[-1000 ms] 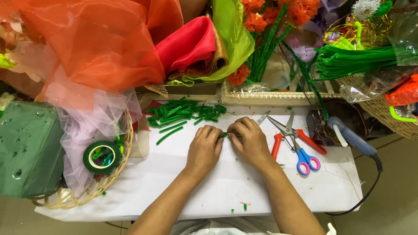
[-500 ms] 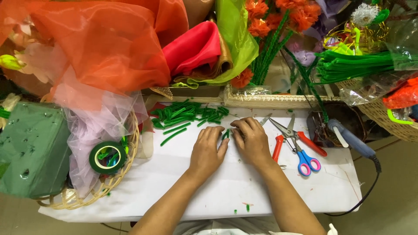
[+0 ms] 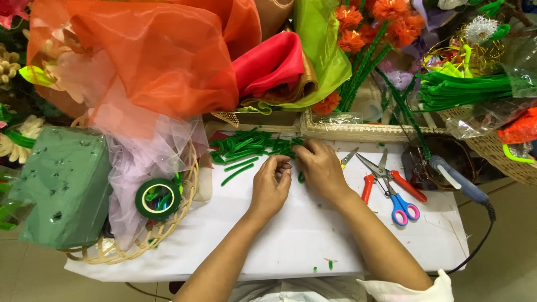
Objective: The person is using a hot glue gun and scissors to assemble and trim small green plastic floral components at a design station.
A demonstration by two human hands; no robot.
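Both hands meet at the far middle of the white tabletop (image 3: pixel 313 235). Left hand (image 3: pixel 270 187) curled, fingertips pinched at its far edge, touching the right; can't tell what it grips. Right hand (image 3: pixel 320 168) lies palm down, fingers bent on the green stem pieces (image 3: pixel 249 146), a loose pile spread far-left of the hands; a small green bit shows between the two hands. Whether the right hand grips one, can't tell. Right of the hands: small snips (image 3: pixel 348 157), red-handled pliers (image 3: pixel 386 179), blue-pink scissors (image 3: pixel 400 204), then a blue glue gun (image 3: pixel 456 179) at the right edge. Left: green tape roll (image 3: pixel 158 198) in a wicker basket (image 3: pixel 168 232), green foam block (image 3: pixel 61 187) beyond it. Orange fabric (image 3: pixel 145 56) and orange flowers (image 3: pixel 386 25) along the far side.
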